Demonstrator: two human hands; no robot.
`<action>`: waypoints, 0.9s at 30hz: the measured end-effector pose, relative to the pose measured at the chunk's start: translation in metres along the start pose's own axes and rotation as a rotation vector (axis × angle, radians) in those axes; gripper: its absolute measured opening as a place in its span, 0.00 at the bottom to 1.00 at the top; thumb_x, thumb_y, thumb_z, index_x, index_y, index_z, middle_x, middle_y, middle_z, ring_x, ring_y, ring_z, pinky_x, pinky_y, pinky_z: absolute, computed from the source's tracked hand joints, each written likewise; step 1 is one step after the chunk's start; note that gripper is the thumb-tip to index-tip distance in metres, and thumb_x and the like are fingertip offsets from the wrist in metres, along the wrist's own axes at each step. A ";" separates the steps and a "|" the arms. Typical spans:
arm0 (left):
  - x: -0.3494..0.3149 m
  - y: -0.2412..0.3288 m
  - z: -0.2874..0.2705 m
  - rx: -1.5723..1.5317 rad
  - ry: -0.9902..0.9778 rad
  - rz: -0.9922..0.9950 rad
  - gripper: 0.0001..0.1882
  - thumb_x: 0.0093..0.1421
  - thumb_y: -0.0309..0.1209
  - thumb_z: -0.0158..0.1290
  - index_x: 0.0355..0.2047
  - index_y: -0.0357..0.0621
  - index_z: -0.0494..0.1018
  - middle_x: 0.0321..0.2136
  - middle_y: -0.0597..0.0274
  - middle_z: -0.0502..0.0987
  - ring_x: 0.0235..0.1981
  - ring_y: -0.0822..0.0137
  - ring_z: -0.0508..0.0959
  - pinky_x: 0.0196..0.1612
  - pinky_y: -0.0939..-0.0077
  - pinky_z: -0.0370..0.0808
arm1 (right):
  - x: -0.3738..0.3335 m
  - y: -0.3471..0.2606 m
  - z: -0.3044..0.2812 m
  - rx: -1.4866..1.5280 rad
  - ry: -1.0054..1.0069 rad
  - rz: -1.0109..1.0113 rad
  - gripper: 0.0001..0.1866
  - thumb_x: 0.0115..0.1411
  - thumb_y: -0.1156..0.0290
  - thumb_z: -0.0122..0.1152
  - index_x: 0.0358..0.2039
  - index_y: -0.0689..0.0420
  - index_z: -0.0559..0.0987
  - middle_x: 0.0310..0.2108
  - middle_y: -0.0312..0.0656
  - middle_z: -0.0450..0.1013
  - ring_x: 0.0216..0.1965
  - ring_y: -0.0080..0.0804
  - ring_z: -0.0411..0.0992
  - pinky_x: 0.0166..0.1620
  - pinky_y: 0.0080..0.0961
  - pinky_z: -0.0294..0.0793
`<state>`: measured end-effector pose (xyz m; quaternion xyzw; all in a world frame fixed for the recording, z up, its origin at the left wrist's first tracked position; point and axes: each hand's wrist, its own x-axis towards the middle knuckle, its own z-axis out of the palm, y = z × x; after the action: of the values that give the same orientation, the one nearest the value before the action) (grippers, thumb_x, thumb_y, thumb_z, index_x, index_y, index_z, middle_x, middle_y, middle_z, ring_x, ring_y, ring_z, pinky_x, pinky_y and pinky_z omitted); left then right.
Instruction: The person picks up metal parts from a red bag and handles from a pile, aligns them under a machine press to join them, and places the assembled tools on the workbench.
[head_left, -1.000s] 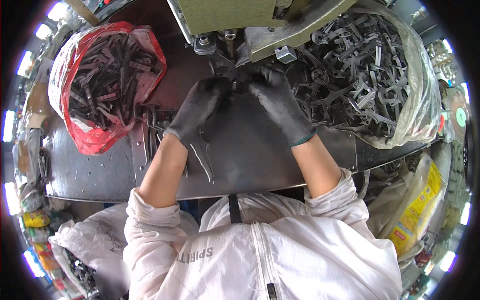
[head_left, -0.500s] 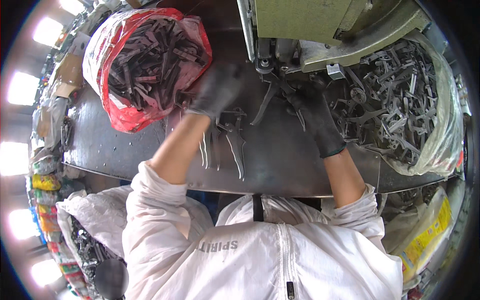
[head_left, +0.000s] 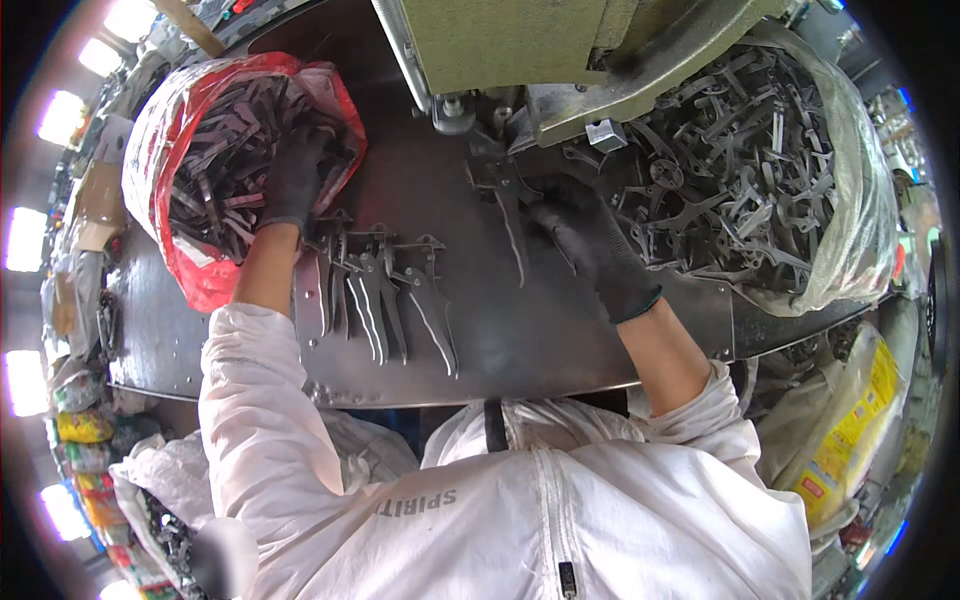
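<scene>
My left hand [head_left: 293,180], in a dark glove, reaches into a red-and-white plastic bag [head_left: 350,150] of dark flat metal pieces [head_left: 215,180]; its fingers are hidden among them. In a dark glove too, my right hand [head_left: 590,235] is closed around a pliers-like metal tool [head_left: 508,215] in front of the green press [head_left: 500,50]. One long handle of that tool points toward me. Between my hands, several similar pliers-like tools [head_left: 428,305] lie in a row on the dark metal table [head_left: 500,345], handles toward me.
At the right, a large translucent sack [head_left: 845,220] holds a heap of grey metal parts [head_left: 745,170]. A small shiny metal block [head_left: 605,135] sits at the press's lower edge. Below the table's front edge are a yellow-marked sack [head_left: 850,435] and a white sack [head_left: 180,465].
My left hand has moved left, from beside the bag into it. My right hand and its tool have come slightly away from the press, toward me. The whole view has shifted a little.
</scene>
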<state>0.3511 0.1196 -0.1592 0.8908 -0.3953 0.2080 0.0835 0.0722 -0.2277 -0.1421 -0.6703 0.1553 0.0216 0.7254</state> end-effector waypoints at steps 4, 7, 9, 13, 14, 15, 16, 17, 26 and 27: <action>-0.003 -0.004 -0.009 0.116 -0.061 0.002 0.13 0.60 0.28 0.58 0.46 0.45 0.77 0.53 0.50 0.76 0.65 0.46 0.67 0.59 0.53 0.73 | -0.004 -0.002 0.003 0.043 -0.040 -0.026 0.18 0.67 0.75 0.61 0.57 0.61 0.75 0.47 0.39 0.77 0.43 0.24 0.77 0.46 0.25 0.80; -0.005 0.021 -0.031 0.001 -0.035 -0.122 0.13 0.62 0.30 0.61 0.47 0.45 0.76 0.49 0.52 0.78 0.61 0.50 0.73 0.57 0.57 0.75 | -0.005 0.000 0.006 0.051 -0.042 -0.040 0.18 0.66 0.74 0.62 0.56 0.61 0.75 0.47 0.39 0.77 0.44 0.24 0.77 0.47 0.25 0.80; 0.009 0.082 -0.064 -0.240 0.048 -0.214 0.14 0.62 0.32 0.63 0.47 0.44 0.76 0.46 0.52 0.79 0.56 0.52 0.77 0.54 0.60 0.76 | -0.007 0.005 -0.002 -0.019 0.017 -0.050 0.19 0.66 0.74 0.63 0.56 0.61 0.75 0.47 0.39 0.77 0.44 0.24 0.77 0.47 0.25 0.80; -0.020 0.148 -0.102 -0.510 0.080 -0.133 0.22 0.63 0.32 0.65 0.54 0.39 0.73 0.42 0.52 0.82 0.38 0.60 0.83 0.44 0.67 0.78 | -0.014 -0.011 0.020 -0.163 0.112 -0.136 0.17 0.63 0.74 0.64 0.52 0.62 0.78 0.46 0.40 0.78 0.41 0.27 0.77 0.45 0.24 0.79; -0.031 0.176 -0.111 -0.597 -0.015 -0.181 0.22 0.63 0.32 0.64 0.55 0.39 0.73 0.41 0.53 0.82 0.37 0.62 0.82 0.43 0.68 0.78 | -0.013 -0.011 0.016 -0.168 0.110 -0.135 0.17 0.63 0.74 0.64 0.52 0.62 0.78 0.46 0.40 0.78 0.41 0.27 0.77 0.45 0.24 0.79; -0.035 0.205 -0.115 -0.685 -0.106 -0.229 0.22 0.64 0.31 0.63 0.56 0.40 0.74 0.40 0.53 0.81 0.36 0.65 0.81 0.43 0.70 0.78 | -0.010 -0.014 0.009 -0.589 0.090 -0.444 0.16 0.62 0.70 0.64 0.50 0.61 0.80 0.44 0.44 0.79 0.43 0.32 0.78 0.46 0.31 0.79; -0.037 0.219 -0.105 -0.668 -0.052 -0.084 0.21 0.65 0.31 0.62 0.57 0.40 0.74 0.38 0.54 0.81 0.34 0.68 0.80 0.40 0.72 0.77 | -0.004 -0.018 0.004 -0.996 0.055 -0.763 0.16 0.62 0.67 0.63 0.48 0.59 0.81 0.43 0.48 0.80 0.44 0.38 0.80 0.46 0.38 0.78; -0.039 0.232 -0.092 -0.656 -0.002 0.068 0.20 0.67 0.30 0.60 0.58 0.41 0.73 0.37 0.55 0.81 0.32 0.72 0.79 0.37 0.73 0.77 | 0.010 -0.016 -0.013 -1.159 0.190 -0.698 0.13 0.61 0.67 0.62 0.44 0.58 0.83 0.43 0.49 0.80 0.47 0.43 0.78 0.49 0.42 0.77; -0.053 0.221 -0.035 -1.148 -0.449 -0.686 0.19 0.71 0.35 0.54 0.58 0.36 0.72 0.35 0.62 0.79 0.30 0.73 0.80 0.30 0.78 0.76 | 0.082 -0.063 -0.128 -1.893 0.344 -0.477 0.15 0.60 0.64 0.62 0.43 0.58 0.85 0.43 0.55 0.80 0.49 0.49 0.78 0.54 0.42 0.78; -0.046 0.227 -0.043 -1.254 -0.465 -0.755 0.20 0.72 0.36 0.53 0.58 0.35 0.71 0.34 0.63 0.78 0.31 0.74 0.80 0.31 0.77 0.76 | 0.077 -0.059 -0.130 -1.671 0.419 -0.546 0.17 0.60 0.62 0.65 0.44 0.60 0.84 0.44 0.56 0.79 0.49 0.51 0.78 0.55 0.44 0.77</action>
<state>0.1427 0.0106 -0.1439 0.7723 -0.1159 -0.2904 0.5530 0.1340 -0.3743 -0.1112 -0.9824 0.0533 -0.1681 -0.0609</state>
